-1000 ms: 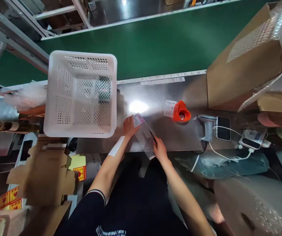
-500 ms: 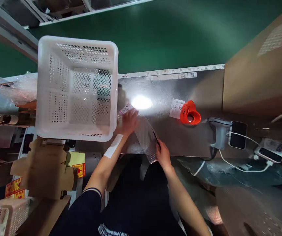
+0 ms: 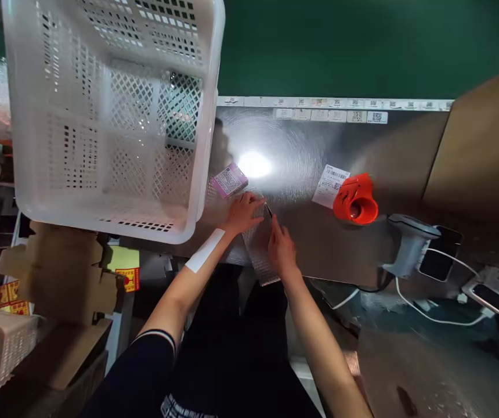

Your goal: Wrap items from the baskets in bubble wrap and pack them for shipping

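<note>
Two hands are working at the near edge of the steel tabletop (image 3: 319, 232): the left hand (image 3: 243, 212) is pressing spread fingers onto a bubble-wrap sheet (image 3: 256, 255), while the right hand (image 3: 281, 251) is pinching a thin dark blade (image 3: 268, 210) above it. The wrap is looking light, soft and slippery, best held flat near its edges; it is lying under both hands, with a small pink box (image 3: 229, 179) just beyond the left fingertips, beside the white basket (image 3: 114, 116).

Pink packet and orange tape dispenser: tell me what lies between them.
Head view: only bare metal table with a light glare, then a white label beside the orange tape dispenser; pink packet.
</note>
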{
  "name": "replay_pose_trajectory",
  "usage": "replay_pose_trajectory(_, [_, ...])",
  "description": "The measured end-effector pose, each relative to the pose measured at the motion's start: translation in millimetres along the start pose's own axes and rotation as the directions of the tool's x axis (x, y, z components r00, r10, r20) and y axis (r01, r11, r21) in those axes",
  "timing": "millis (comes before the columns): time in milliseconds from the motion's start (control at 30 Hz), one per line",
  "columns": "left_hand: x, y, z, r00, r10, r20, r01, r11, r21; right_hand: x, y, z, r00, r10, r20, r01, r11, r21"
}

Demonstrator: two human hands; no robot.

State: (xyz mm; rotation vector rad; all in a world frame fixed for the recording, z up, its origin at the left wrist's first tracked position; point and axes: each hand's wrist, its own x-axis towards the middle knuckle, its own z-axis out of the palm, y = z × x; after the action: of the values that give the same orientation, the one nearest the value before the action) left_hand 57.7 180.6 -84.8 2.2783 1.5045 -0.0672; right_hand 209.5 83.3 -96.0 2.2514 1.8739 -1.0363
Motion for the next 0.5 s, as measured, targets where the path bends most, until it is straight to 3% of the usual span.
replay_pose_trajectory(500, [0.7,-5.8,9.4,1.0,-0.029,-0.007,0.028,0.999,-0.04,4.2,1.6,7.8,1.0,0.009,0.007,-0.009,1.0,0.021])
